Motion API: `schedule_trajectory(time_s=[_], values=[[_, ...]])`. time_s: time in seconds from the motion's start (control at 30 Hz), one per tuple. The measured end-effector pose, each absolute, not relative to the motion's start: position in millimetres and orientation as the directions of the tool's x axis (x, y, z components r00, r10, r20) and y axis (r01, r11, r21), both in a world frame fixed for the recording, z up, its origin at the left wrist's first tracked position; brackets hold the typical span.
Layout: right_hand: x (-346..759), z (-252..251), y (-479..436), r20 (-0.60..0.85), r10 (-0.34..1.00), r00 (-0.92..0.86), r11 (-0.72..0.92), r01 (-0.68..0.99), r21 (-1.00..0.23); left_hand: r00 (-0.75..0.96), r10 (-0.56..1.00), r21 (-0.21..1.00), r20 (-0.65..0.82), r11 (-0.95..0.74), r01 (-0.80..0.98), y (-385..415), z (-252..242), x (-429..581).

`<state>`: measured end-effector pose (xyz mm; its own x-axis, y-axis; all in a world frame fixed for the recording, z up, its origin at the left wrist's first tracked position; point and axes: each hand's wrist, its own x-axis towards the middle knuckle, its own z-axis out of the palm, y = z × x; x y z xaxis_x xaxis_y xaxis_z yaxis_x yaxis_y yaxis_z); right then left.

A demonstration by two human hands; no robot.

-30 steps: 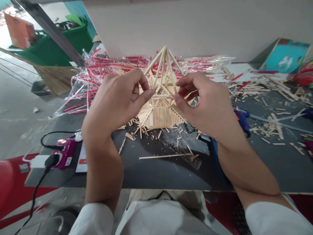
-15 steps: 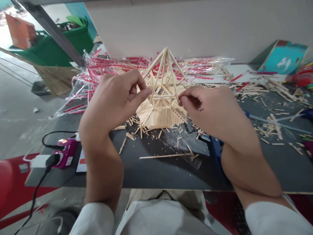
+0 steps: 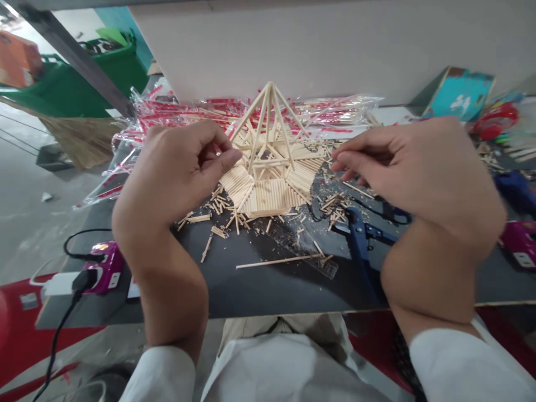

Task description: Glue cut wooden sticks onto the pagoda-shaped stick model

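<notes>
Presently, the pyramid frame of thin wooden sticks (image 3: 282, 127) is best treated as easily knocked: it looks light, so any touch on its legs ought to be slight and square to the stick, never a sideways push. Take that frame as the centre of your clock. It appears upright, apex at 12, over the slatted wooden base (image 3: 270, 198) at 6; whether its feet are joined to the base, you can't tell from here. Sighting the apex against the base's middle would be a sensible check on lean, and a slow hand would serve better than a firm one.

Your left hand (image 3: 178, 173) sits at about 8 o'clock, wrist bent, thumb and forefinger drawn together right by the near-left leg; whether they touch it or grip anything is unclear. Your right hand (image 3: 431, 167) is out between 3 and 4, well apart from the frame, with fingers curled inward and thumb close to forefinger; any small thing between them can't be made out. Mind your right forearm near the blue-handled cutter (image 3: 362, 245) toward 5, and the loose long stick (image 3: 278, 262) lying on the table (image 3: 268, 296) at 6.
</notes>
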<state>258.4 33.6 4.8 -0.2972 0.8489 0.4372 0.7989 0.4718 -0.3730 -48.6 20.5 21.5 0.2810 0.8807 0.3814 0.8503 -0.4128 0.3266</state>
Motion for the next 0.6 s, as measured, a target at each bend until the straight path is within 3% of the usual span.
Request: schedule_trajectory(time_s=[0.17, 0.37, 0.43, 0.6], values=[[281, 0, 20, 0.327, 0.93, -0.168, 0.345, 0.71, -0.614, 0.251, 0.888, 0.359, 0.386, -0.395, 0.845, 17, 23, -57], [278, -50, -14, 0.194, 0.953, -0.231, 0.3, 0.655, -0.694, 0.246, 0.873, 0.343, 0.421, -0.404, 0.848, 12, 25, -61], [265, -77, -30, 0.135, 0.938, -0.32, 0.326, 0.681, -0.655, 0.243, 0.866, 0.339, 0.436, -0.408, 0.847, 9, 27, -62], [229, -134, -63, 0.066, 0.75, -0.659, 0.615, 0.656, -0.438, 0.256, 0.845, 0.36, 0.469, -0.448, 0.819, 3, 28, -66]])
